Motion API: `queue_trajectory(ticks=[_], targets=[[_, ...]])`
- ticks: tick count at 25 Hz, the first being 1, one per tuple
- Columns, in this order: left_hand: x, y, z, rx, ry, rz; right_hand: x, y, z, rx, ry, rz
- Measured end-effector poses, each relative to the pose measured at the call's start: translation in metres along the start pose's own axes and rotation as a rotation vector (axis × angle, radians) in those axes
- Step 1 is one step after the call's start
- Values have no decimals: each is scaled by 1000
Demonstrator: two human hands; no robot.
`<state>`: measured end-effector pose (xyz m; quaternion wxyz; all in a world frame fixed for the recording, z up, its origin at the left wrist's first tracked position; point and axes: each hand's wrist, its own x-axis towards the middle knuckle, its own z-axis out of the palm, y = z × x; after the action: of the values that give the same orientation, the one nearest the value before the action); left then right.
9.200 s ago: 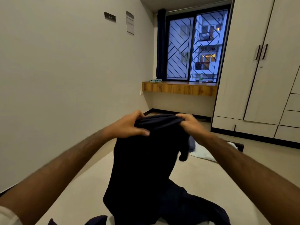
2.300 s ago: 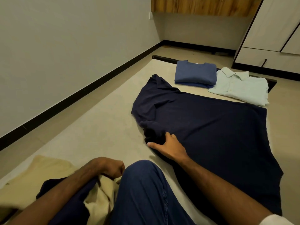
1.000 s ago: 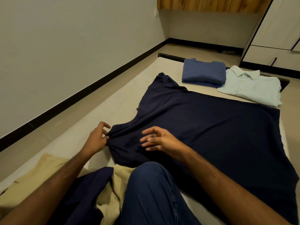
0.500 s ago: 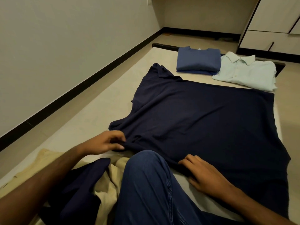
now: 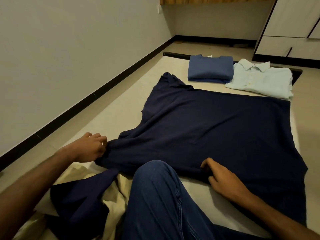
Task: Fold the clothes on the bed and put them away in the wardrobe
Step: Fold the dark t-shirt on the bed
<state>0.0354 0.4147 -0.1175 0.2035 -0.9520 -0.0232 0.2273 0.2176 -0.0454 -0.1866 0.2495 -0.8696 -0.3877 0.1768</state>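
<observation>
We judge two pieces done, the folded blue sweater (image 5: 210,69) and pale shirt (image 5: 259,80) beyond the navy shirt (image 5: 216,132), which lies spread on the bed (image 5: 121,104), our left hand (image 5: 88,147) and right hand (image 5: 223,177) pinching its near edge, with wardrobe (image 5: 294,23) storage still ahead.

**A bedroom at home**

We're in a plain bedroom: a low bed (image 5: 131,94) against a bare wall (image 5: 69,49), 2 folded shirts on it, a pale wardrobe (image 5: 294,23) with drawers in the corner, and a wooden ledge (image 5: 207,0) up top.
</observation>
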Motion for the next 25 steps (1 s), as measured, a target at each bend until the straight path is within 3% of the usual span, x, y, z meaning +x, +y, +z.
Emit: queue_trajectory(ticks=[2,4,6,8,10,15,17,20,23,25], targets=[[4,18,-16,27,142,68,-10,1,3,-222,-33,-161],[9,46,-29,-391,310,167,-22,9,10,-488,5,-281],[17,77,-27,-783,166,292,-31,22,16,-602,79,-251],[22,94,-14,-706,64,322,-37,32,12,-652,157,-156],[27,98,-4,-553,113,291,-45,39,3,-667,184,-116],[24,80,-18,-617,204,108,-65,30,-32,-431,-1,-14],[28,62,-24,-731,315,-3,-59,37,-48,-286,-60,87],[35,46,-47,-949,518,-135,-44,61,-77,-65,-7,177],[33,51,-69,-1115,595,-95,-41,74,-101,23,85,187],[31,46,-75,-944,507,16,-43,78,-114,81,153,173]])
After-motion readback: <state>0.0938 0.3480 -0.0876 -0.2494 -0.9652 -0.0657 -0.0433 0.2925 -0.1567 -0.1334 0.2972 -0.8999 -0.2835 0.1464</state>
